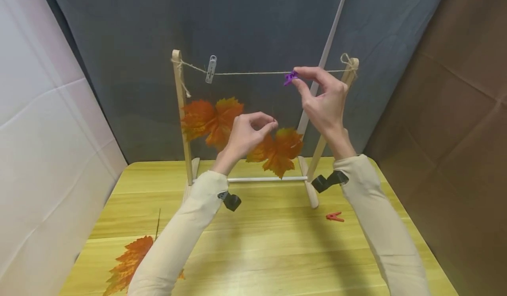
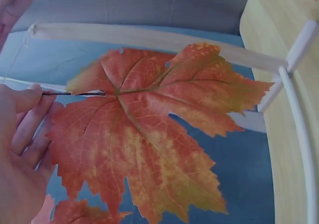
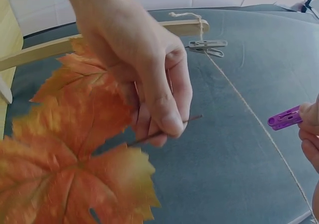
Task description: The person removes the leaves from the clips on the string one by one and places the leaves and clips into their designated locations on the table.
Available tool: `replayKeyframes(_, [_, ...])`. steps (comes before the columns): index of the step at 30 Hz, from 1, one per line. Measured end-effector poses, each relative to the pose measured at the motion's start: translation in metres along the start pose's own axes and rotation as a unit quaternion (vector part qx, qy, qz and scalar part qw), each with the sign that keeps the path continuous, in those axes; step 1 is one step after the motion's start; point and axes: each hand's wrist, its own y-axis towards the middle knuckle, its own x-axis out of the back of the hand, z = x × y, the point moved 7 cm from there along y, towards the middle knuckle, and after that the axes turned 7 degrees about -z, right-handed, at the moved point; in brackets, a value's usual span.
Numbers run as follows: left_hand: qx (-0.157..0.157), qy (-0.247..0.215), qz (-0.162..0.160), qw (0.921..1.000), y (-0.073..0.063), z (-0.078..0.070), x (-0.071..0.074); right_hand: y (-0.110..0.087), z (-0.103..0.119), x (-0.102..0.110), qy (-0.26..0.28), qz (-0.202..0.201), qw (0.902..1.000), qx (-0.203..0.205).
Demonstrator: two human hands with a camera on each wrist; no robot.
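Note:
Between thumb and fingers, my left hand (image 1: pixel 251 133) pinches the thin brown stem (image 3: pixel 194 118) of an orange artificial maple leaf (image 2: pixel 149 114), which hangs below that hand. My right hand (image 1: pixel 325 95) pinches a purple clothespin (image 3: pixel 285 119) close to the twine line (image 1: pixel 253 73); in the right wrist view the clothespin appears apart from the twine. A grey clothespin (image 1: pixel 211 69) sits on the line near the left post. Beneath it hangs another orange leaf (image 1: pixel 214 120), partly hidden behind the left hand in the right wrist view.
A wooden frame with a left post (image 1: pixel 178 67) and right post (image 1: pixel 352 69) holds the twine, with a white bar (image 1: pixel 269 179) low between them. On the yellow table (image 1: pixel 253 243) lie a red clothespin (image 1: pixel 335 216) and a third leaf (image 1: pixel 130 263), partly covered by the left sleeve.

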Motion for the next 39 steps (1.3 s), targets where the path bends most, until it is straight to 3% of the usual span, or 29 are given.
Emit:
replayKeyframes(7, [0.02,0.016,-0.002,0.9997,-0.026,0.003,0.014,-0.021,0.0,0.008,0.017,0.015,0.9996,-0.016])
replayKeyframes(15, [0.052,0.006,0.007,0.9986,-0.051,0.023,0.026,-0.045,-0.003,0.02,0.071,0.013,0.9946,-0.074])
replayKeyframes(21, [0.053,0.002,0.016,0.9985,-0.071,0.033,0.032,-0.062,-0.002,0.026,0.076,0.023,0.9918,-0.1])
replayKeyframes(25, [0.057,-0.001,0.016,0.9982,-0.085,0.037,0.043,-0.076,0.0,0.028,0.074,0.036,0.9897,-0.117])
replayKeyframes(32, [0.09,-0.001,0.015,0.9958,-0.114,0.045,0.062,-0.101,0.002,0.032,0.093,0.066,0.9853,-0.127])
replayKeyframes(39, [0.079,0.001,0.012,0.9968,-0.142,0.043,0.07,-0.129,-0.002,0.037,0.098,0.088,0.981,-0.143])
